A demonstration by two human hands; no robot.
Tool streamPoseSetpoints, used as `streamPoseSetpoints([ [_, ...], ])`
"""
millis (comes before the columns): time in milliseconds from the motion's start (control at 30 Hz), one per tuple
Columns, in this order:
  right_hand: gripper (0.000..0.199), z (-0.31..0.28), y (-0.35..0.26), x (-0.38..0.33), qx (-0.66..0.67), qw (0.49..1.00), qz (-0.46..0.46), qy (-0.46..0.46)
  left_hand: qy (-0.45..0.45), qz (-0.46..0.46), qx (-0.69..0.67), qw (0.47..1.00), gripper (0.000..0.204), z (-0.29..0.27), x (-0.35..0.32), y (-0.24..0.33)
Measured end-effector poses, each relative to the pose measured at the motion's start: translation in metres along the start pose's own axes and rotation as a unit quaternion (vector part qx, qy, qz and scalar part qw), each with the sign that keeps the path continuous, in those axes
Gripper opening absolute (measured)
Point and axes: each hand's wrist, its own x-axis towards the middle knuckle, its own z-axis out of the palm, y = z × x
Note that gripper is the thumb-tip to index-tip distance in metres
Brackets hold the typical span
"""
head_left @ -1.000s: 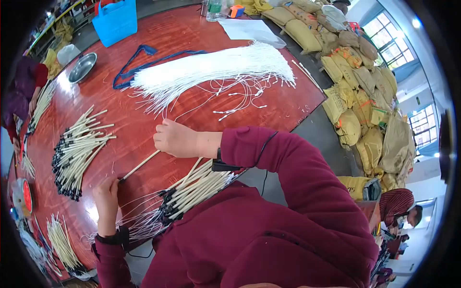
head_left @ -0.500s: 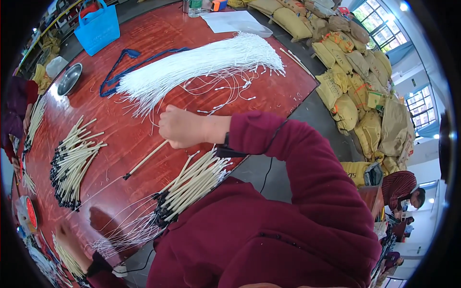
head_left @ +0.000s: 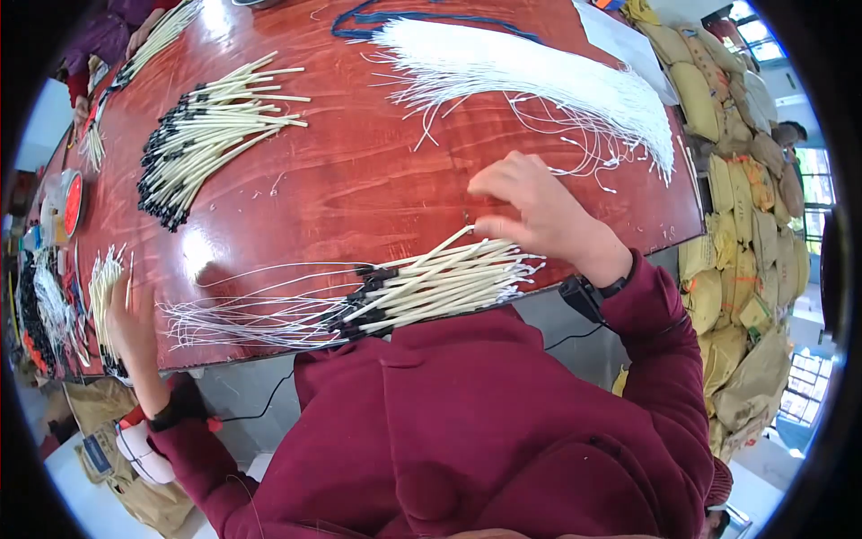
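My right hand (head_left: 539, 211), fingers spread and holding nothing visible, is over the right end of a pile of cream-coloured tubes (head_left: 467, 278) with black ends. Its thumb is close to the tip of one tube sticking up from that pile. White cords (head_left: 251, 319) trail leftward from the black ends. At the far left, my left hand (head_left: 135, 328) is open with fingers stretched out, beside a smaller bunch of similar tubes (head_left: 103, 292); whether it touches them I cannot tell. Another heap of tubes (head_left: 220, 130) lies farther back on the red table (head_left: 359, 193).
A thick bundle of white cords (head_left: 539, 76) lies across the back right, by a dark blue strap (head_left: 440, 16) and white paper (head_left: 624, 40). A container with red contents (head_left: 72, 205) stands at left. Another person's hand (head_left: 142, 36) is at upper left. Stacked sacks (head_left: 727, 216) line the right side.
My right hand has let go of the tube it held and moved to the near pile, fingers opening. The view has shifted. My left hand is now by the small left bunch.
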Motion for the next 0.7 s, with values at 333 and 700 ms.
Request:
streamPoseSetpoints([
  [333, 0.049, 0.038, 0.035, 0.034, -0.108, 0.989, 0.047, 0.088, -0.147, 0.317, -0.248, 0.904, 0.026, 0.090, 0.077, 0.314],
  [700, 0.051, 0.039, 0.048, 0.012, -0.082, 0.984, 0.100, 0.120, -0.153, 0.338, -0.182, 0.911, 0.015, 0.146, 0.104, 0.348],
])
